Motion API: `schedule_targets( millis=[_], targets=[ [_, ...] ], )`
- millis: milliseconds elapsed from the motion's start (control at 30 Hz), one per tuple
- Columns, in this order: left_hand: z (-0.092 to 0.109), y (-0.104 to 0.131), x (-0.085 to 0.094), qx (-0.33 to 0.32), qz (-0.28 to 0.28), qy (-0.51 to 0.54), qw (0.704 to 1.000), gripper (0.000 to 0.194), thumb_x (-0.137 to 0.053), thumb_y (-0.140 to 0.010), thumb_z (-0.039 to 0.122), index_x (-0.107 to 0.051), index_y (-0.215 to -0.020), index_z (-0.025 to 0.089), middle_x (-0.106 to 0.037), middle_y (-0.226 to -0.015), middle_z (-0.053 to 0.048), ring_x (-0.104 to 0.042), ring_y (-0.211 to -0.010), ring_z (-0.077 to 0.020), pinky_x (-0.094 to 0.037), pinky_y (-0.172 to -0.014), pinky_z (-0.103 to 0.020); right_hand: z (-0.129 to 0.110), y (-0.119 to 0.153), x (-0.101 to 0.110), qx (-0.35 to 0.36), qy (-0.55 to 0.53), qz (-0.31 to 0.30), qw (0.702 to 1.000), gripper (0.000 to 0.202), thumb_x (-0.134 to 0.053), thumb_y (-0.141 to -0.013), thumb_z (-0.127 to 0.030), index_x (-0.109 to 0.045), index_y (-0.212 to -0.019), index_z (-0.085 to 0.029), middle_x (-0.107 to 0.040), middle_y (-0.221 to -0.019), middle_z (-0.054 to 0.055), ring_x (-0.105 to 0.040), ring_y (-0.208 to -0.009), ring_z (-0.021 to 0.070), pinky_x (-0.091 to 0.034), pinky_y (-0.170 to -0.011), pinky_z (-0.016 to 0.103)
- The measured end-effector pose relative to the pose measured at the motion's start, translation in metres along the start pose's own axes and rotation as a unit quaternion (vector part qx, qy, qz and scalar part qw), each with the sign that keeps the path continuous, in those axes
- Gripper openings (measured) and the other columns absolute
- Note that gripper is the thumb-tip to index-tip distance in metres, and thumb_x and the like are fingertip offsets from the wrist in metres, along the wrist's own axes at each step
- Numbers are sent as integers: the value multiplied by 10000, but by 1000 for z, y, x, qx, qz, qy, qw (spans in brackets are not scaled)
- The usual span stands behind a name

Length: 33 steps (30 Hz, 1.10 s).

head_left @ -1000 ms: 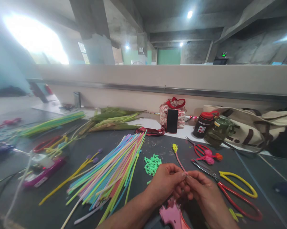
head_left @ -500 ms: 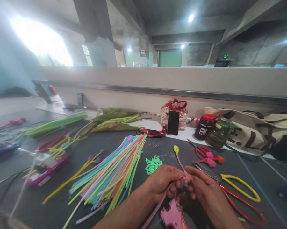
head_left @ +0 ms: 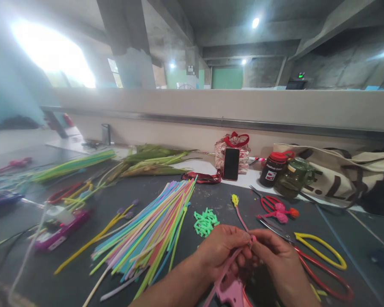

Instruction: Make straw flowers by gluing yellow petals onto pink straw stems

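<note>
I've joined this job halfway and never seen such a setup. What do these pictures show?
There's no machine: one camera on a person's head takes every picture, looking forward and down. The left hand and right hand meet, fingertips pinching a fuzzy pink strand. A pink plastic tool lies below them. On the dark tabletop are a spread bundle of pastel stems, short bright-green pieces and metal scissors with red and yellow handles. A black phone stands behind. Fingers hide the exact join.
</note>
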<state>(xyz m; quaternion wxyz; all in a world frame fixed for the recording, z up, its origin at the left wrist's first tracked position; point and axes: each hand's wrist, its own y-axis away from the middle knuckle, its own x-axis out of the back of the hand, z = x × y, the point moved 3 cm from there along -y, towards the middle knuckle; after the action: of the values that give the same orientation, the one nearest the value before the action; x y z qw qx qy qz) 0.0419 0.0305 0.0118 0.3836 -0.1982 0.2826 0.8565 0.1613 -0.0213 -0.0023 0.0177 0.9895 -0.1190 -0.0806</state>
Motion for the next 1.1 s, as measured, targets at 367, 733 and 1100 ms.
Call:
schedule_targets(
  millis=[367, 733, 1100],
  targets=[
    [-4, 1, -8, -24, -6, 11, 1000, 286, -663, -635, 361, -590, -588, 88, -573, -479, -4, -443, -327, -39, -297, -309, -148, 9, 0, 2, -6, -15, 20, 1000, 136, -708, -702, -289, -670, -785, -189, -640, -564, -23, -559, -507, 120, -443, -510, 214],
    [-7, -1, -11, -54, -9, 6, 998, 321, -669, -630, 417, -540, -587, 126, -530, -404, 19, -415, -281, -62, -292, -326, -182, 2, 2, -3, -5, -41, 40, 998, 155, -729, -670, -294, -650, -708, -167, -600, -499, -32, -546, -445, 114, -421, -445, 204],
    [4, 7, -11, -43, 9, -3, 999, 240, -667, -665, 325, -584, -631, 102, -597, -487, -5, -480, -326, -55, -334, -294, -133, -7, 0, -3, 5, -43, 33, 999, 151, -740, -659, -290, -654, -701, -173, -606, -529, -37, -520, -461, 94, -409, -455, 185]
  ],
)
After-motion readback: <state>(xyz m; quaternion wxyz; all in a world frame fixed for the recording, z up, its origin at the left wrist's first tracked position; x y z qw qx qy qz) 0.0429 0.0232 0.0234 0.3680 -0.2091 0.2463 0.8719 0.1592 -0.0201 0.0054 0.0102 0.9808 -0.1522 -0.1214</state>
